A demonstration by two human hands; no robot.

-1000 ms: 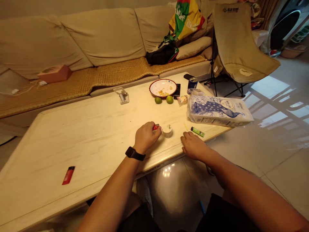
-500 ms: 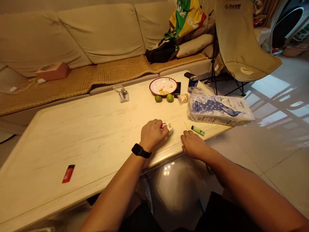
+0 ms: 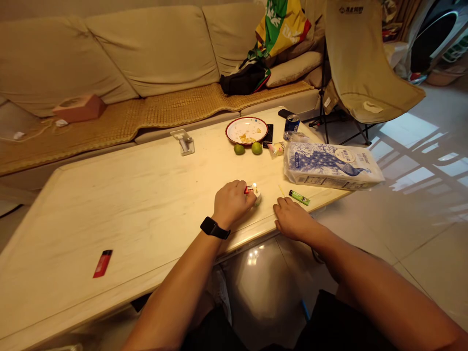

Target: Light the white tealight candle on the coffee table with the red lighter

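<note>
Red lighter [image 3: 247,189]: moved rightward to the candle [image 3: 259,199] since earlier, gripped in the left hand [image 3: 232,202]; small flame [image 3: 255,185] beside it.
Right hand [image 3: 293,219]: fingers curled, cannot tell if holding anything.
Peacock-print pack [image 3: 329,165]: beyond right hand, lettering unclear.
Plate [image 3: 237,126]: beyond both hands, food scraps [image 3: 248,138] inside.

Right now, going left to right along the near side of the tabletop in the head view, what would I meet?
Loose red lighter → left hand, gripping another lighter → white candle, partly hidden → right hand.
</note>
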